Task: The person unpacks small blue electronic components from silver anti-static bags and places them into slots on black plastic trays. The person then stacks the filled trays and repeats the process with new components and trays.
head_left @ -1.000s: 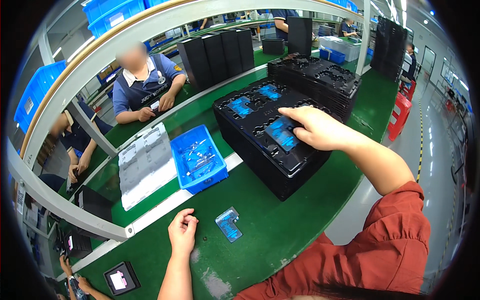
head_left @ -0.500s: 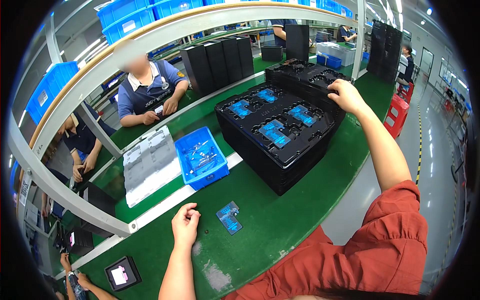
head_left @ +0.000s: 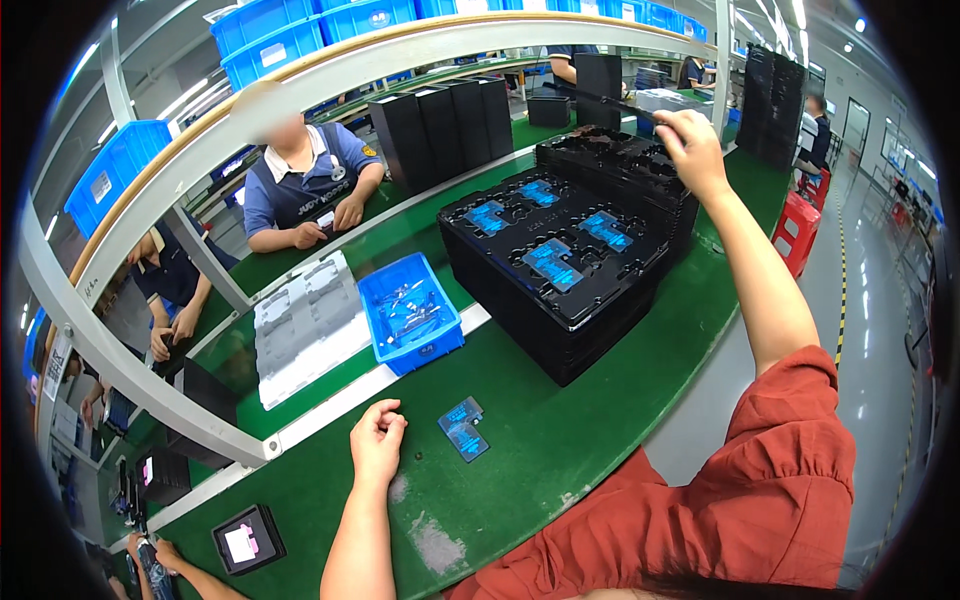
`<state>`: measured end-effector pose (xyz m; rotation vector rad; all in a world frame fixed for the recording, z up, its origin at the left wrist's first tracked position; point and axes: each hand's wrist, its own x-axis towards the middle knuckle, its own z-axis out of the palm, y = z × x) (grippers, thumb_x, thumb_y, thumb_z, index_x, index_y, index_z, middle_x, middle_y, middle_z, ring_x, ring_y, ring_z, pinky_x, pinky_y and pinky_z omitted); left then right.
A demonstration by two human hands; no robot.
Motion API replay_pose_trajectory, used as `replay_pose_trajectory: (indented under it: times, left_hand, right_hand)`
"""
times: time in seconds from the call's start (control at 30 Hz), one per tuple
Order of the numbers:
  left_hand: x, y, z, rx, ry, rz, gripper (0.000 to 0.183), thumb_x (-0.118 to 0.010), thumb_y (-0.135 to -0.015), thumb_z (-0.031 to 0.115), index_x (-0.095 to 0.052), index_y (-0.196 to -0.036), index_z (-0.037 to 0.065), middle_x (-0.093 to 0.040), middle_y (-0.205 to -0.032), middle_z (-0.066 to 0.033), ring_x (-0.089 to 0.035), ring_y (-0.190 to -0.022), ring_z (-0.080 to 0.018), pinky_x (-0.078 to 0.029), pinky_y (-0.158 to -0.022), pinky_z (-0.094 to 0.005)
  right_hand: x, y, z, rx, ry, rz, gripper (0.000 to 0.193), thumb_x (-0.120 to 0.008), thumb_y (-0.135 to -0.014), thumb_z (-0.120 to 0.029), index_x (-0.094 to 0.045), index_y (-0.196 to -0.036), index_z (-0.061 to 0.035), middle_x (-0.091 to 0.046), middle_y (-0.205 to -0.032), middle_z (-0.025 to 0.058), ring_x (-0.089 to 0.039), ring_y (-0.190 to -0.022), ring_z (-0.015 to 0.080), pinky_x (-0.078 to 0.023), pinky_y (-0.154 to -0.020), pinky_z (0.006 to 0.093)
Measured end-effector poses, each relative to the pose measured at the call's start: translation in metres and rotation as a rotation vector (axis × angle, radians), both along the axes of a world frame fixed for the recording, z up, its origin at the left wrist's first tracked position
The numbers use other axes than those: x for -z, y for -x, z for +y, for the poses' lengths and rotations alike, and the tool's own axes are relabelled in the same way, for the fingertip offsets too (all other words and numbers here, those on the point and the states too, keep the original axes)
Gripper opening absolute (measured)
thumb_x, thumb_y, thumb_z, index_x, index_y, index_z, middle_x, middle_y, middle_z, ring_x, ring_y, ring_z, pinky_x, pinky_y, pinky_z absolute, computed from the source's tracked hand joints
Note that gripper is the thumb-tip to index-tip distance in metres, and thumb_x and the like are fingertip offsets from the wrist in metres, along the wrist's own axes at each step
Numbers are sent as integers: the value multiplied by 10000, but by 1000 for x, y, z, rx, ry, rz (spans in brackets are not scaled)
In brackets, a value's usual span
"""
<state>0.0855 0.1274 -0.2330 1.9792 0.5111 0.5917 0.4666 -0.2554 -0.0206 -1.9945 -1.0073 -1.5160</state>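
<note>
My right hand (head_left: 690, 150) is raised over the rear stack of black plastic trays (head_left: 610, 158). Its fingers pinch the edge of a thin black tray (head_left: 625, 106), seen nearly edge-on and tilted above that stack. In front stands a taller stack of black trays (head_left: 545, 318), whose top tray holds several blue L-shaped plates with a shiny film. My left hand (head_left: 378, 440) hovers at or rests on the green table, its fingers curled in with nothing visible in them. Just right of it a single blue-and-grey L-shaped plate (head_left: 464, 428) lies flat, beside a tiny dark bit (head_left: 418, 456).
A blue bin (head_left: 412, 325) of small parts stands beside a grey-white moulded tray (head_left: 310, 330). A metal shelf frame (head_left: 150, 370) arches over the left. Across the bench a co-worker (head_left: 310, 185) handles a small item. A black box (head_left: 248, 540) sits front left; red stools (head_left: 797, 232) stand right.
My right hand has risen from the rear stack, lifting the edge of a black tray off it. My left hand stays in nearly the same place. The view has shifted slightly.
</note>
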Motion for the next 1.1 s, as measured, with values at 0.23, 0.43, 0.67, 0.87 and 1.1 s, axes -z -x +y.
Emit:
replay_pose_trajectory:
  times: [0.23, 0.43, 0.67, 0.87, 1.1]
  left_hand:
    - [7, 6, 5, 0, -13, -29, 228, -618, -825, 29, -644, -1051, 33, -647, -786, -26, -573, -688, -61, -464, -613, -214]
    - [1, 1, 1, 12, -36, -11, 217, -621, -829, 45, -651, -1044, 38, -649, -783, -17, -572, -694, -51, -452, -603, -205]
    - [1, 3, 1, 11, -39, -17, 215, -622, -823, 46, -653, -1035, 29, -646, -787, -20, -565, -688, -57, -452, -611, -208]
    - [-5, 3, -1, 17, -49, -5, 218, -634, -806, 36, -655, -1022, 21, -644, -797, -20, -568, -705, -61, -458, -627, -214]
    - [0, 3, 2, 30, -34, -15, 214, -638, -807, 30, -658, -1020, 25, -644, -801, -15, -569, -707, -64, -460, -629, -217]
  right_hand:
    - [60, 161, 85, -286, 311, 137, 233, -681, -757, -123, -651, -978, -56, -562, -822, 80, -550, -798, 274, -456, -722, 382]
    - [80, 179, 97, -332, 273, 292, 265, -674, -767, -123, -640, -1008, -19, -561, -856, 86, -544, -798, 260, -442, -716, 368]
    - [80, 188, 113, -331, 316, 234, 275, -673, -750, -113, -637, -992, 13, -547, -817, 84, -542, -760, 244, -446, -692, 354]
    - [90, 186, 115, -327, 278, 197, 328, -664, -730, -59, -619, -1049, 3, -559, -840, 93, -535, -739, 256, -434, -664, 369]
    - [94, 186, 116, -323, 261, 211, 325, -661, -731, -66, -621, -1049, -9, -563, -851, 91, -537, -747, 257, -434, -666, 369]
